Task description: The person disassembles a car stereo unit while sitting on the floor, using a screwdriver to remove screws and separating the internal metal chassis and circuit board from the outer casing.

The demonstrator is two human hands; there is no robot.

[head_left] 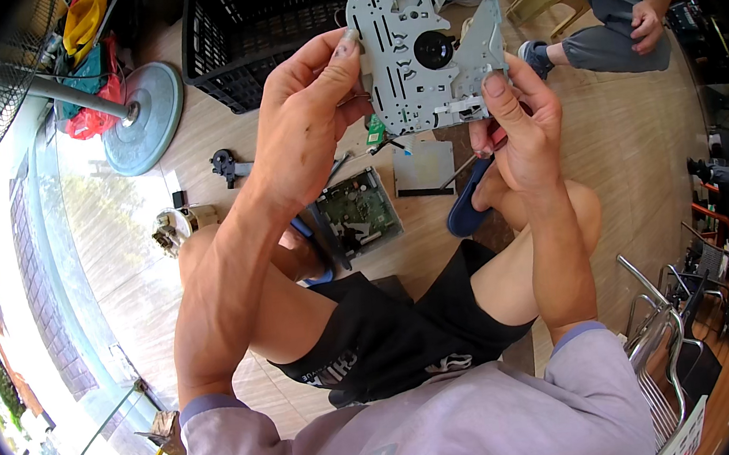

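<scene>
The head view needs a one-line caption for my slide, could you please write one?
Left hand and right hand hold up a grey perforated metal drive chassis above a green circuit board.

metal chassis [428,50] above circuit board [359,211] and plate [423,168], crate [272,24] behind

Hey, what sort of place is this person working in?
Probably an informal repair or salvage spot on a wooden floor: both hands hold a metal drive chassis, with a circuit board and a black plastic crate on the floor.
</scene>
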